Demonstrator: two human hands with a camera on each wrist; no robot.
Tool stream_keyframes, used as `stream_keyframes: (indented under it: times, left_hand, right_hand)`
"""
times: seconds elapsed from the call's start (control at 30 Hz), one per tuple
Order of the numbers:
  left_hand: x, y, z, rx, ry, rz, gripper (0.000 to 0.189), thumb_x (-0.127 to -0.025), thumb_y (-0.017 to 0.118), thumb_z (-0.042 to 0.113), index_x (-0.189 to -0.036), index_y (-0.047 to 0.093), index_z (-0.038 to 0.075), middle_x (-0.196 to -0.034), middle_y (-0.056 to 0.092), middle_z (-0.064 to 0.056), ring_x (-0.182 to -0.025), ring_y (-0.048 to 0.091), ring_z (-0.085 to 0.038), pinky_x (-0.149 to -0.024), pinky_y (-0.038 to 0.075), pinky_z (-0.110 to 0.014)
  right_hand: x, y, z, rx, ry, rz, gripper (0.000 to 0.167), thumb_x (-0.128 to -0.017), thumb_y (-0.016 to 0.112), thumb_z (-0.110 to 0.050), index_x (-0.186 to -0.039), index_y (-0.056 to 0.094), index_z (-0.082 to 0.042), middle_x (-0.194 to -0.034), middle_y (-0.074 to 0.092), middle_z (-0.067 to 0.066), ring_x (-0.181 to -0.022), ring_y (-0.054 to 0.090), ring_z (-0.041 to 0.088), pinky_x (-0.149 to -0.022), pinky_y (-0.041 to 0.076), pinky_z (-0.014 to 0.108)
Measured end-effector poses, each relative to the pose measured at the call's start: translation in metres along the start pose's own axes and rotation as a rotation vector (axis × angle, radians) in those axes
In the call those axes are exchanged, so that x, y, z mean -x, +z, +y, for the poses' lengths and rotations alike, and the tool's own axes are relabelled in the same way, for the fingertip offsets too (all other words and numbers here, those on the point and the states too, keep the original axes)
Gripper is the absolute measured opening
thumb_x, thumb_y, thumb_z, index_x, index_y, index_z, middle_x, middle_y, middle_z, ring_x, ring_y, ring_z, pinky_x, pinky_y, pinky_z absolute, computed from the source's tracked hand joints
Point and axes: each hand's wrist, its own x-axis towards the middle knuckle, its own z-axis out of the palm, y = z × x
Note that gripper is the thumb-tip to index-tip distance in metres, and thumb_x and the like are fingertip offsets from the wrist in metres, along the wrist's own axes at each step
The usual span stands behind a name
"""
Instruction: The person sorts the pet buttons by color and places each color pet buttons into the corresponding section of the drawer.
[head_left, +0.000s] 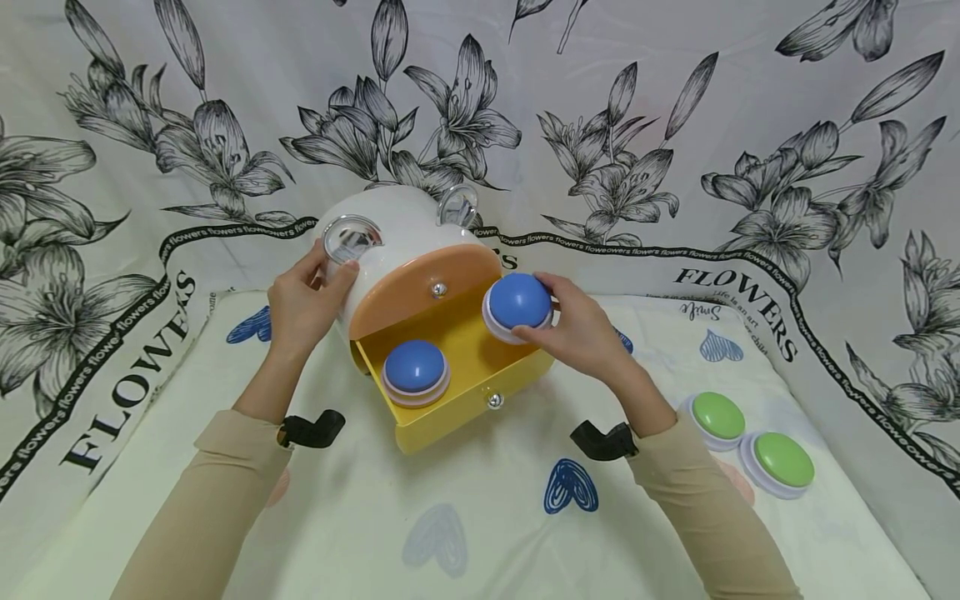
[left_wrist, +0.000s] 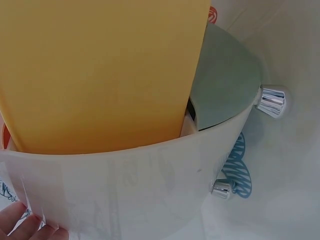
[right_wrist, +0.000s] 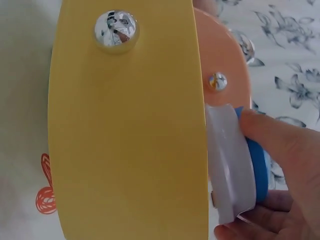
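A small white rounded cabinet (head_left: pixel 408 212) with shiny silver ear-like rings stands tilted in the head view, its yellow drawer (head_left: pixel 453 408) pulled out. My left hand (head_left: pixel 303 304) grips the cabinet's left side beside one ring (head_left: pixel 351 237), thumb in front. Between thumb and fingers my right hand (head_left: pixel 588 329) holds a blue-topped push button (head_left: pixel 519 302) with a pale base, over the drawer's right end. Another blue push button (head_left: pixel 415 367) sits in the drawer's left part. In the right wrist view the held button (right_wrist: pixel 232 165) appears side-on, just beyond the drawer front (right_wrist: pixel 130 130).
Above the open drawer is an orange drawer front (head_left: pixel 420 292) with a silver knob. Two green push buttons (head_left: pixel 718 415) lie on the heart-patterned cloth (head_left: pixel 510 550) at right, by my right sleeve. A flower-printed curtain (head_left: pixel 600 167) hangs behind. A greenish drawer (left_wrist: pixel 225 75) shows low on the cabinet.
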Motion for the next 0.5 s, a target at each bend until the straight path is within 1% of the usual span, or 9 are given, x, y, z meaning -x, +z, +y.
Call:
stream_keyframes:
  times: [0.2,0.37,0.5]
  left_hand:
    - [0.000,0.000,0.000,0.001,-0.004,0.000,0.057,-0.084,0.060,0.048,-0.132,0.052,0.019,-0.142,0.043,0.003,-0.126,0.046,-0.022,-0.096,0.045,-0.041]
    - [0.000,0.000,0.000,0.005,0.010,0.005,0.056,-0.084,0.060,0.046,-0.132,0.053,0.018,-0.141,0.044,0.002,-0.124,0.047,-0.023,-0.096,0.045,-0.041]
    - [0.000,0.001,0.000,0.006,0.018,0.008,0.056,-0.084,0.060,0.046,-0.131,0.053,0.017,-0.140,0.044,0.001,-0.124,0.048,-0.023,-0.095,0.045,-0.041]
  right_hand:
    - [-0.006,0.007,-0.008,0.059,0.024,-0.093,0.080,-0.075,0.075,-0.035,-0.138,0.036,-0.004,-0.134,0.046,0.012,-0.116,0.051,0.028,-0.094,0.048,0.043]
    - [-0.012,0.014,-0.013,0.094,-0.007,-0.152,0.078,-0.075,0.075,-0.035,-0.135,0.038,-0.002,-0.130,0.049,0.013,-0.114,0.053,0.029,-0.095,0.047,0.043]
    - [-0.016,0.019,-0.016,0.124,-0.043,-0.187,0.074,-0.075,0.075,-0.033,-0.132,0.042,0.001,-0.124,0.053,0.013,-0.109,0.055,0.027,-0.093,0.049,0.040]
